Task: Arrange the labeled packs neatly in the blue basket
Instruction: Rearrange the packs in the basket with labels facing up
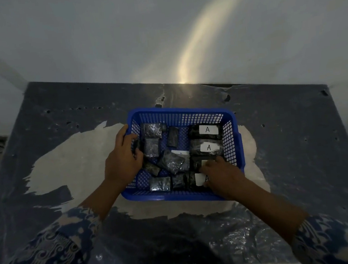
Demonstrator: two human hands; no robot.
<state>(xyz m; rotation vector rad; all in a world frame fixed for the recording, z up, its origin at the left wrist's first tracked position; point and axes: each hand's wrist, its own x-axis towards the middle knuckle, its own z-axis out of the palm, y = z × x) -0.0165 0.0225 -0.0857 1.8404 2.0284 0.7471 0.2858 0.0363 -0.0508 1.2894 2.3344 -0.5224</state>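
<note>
Where visible, packs (208,147) seemingly under fingers (207,167).

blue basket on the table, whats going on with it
A person is sorting dark plastic packs inside the blue basket. Packs with white "A" labels sit in a column along its right side, and the right hand rests on the nearest ones. The left hand holds the basket's left wall. The other packs lie jumbled.
</note>
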